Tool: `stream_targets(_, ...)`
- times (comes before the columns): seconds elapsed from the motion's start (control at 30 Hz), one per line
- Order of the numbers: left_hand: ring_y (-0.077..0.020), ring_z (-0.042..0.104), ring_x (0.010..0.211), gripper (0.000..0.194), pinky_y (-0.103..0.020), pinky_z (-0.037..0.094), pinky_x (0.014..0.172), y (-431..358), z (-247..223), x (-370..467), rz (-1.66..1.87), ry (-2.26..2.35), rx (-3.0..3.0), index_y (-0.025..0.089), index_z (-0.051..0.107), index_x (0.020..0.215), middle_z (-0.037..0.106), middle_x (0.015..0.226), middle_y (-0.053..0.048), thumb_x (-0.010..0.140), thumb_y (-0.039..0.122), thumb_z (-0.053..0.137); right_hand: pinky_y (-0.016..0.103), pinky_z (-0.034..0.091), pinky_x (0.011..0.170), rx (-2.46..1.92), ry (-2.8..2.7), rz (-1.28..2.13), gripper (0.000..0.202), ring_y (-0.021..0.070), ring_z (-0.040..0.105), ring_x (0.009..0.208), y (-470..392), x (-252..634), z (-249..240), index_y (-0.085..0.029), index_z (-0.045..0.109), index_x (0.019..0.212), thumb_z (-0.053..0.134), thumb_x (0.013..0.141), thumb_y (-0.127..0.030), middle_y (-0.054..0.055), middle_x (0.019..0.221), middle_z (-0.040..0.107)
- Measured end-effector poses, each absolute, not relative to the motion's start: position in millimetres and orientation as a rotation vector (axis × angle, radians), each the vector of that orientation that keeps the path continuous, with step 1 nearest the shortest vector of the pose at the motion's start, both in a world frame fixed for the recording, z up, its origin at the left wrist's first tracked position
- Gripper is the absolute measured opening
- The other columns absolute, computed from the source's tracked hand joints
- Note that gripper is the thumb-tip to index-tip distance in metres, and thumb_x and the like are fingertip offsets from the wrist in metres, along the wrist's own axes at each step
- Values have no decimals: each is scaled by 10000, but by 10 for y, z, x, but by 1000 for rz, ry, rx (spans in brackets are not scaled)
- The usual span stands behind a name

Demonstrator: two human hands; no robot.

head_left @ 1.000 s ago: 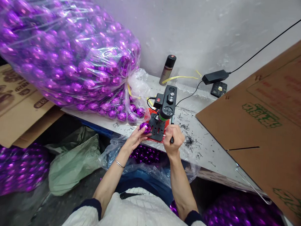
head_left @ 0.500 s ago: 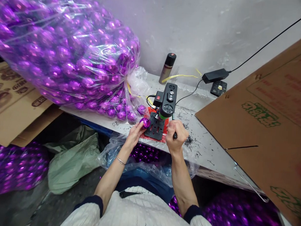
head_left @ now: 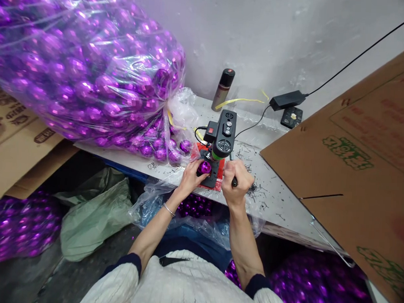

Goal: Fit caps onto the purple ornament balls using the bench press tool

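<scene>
My left hand (head_left: 191, 175) pinches a shiny purple faceted ball (head_left: 205, 167) between thumb and fingers, over the dark base plate of a small bench drill press (head_left: 224, 133). The ball sits just in front of the drill head, near its chuck. On the other side, my right hand (head_left: 237, 179) is wrapped around the press's lever handle (head_left: 234, 182), whose black end pokes out of the fist. Red material (head_left: 218, 184) lies beneath the base. Another purple ball (head_left: 185, 146) rests on the table left of the press.
A huge clear bag of purple balls (head_left: 92, 77) fills the left of the table (head_left: 273, 202). Behind the press stand a spray can (head_left: 223, 90) and a power adapter (head_left: 287, 100). A cardboard box (head_left: 360, 174) borders the right. Dark shavings (head_left: 252, 188) litter the tabletop.
My left hand has carried the purple ball rightward from the base's left edge to over the base, in front of the drill head. My right hand stays on the lever handle.
</scene>
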State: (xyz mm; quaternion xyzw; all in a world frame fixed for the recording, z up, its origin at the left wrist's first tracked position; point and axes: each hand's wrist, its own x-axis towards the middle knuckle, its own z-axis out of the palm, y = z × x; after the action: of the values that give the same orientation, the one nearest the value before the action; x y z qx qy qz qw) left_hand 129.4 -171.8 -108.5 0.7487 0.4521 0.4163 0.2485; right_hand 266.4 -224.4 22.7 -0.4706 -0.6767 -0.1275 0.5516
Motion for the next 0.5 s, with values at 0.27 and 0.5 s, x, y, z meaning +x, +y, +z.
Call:
stream_targets(0.27,-294,586,1227,605,-474,482,1055,-1651,-1149,1432,1101,1175,1965,223,570,1340,624,1284,-118,802,410,774,255,385,589,-1102,-1611,-296,246,102,517,596,-2253,2669,220,-212,498,720,450,945,-124,-14,635,551)
stream_targets(0.5,-294,609,1235,673,-490,469,1081,-1670,-1253,1433,1124,1161,1828,204,534,1389,645,1329,-133,800,417,780,260,400,614,-1093,-1643,-291,193,117,534,639,-2280,2687,143,-201,523,777,467,929,-97,5,678,578)
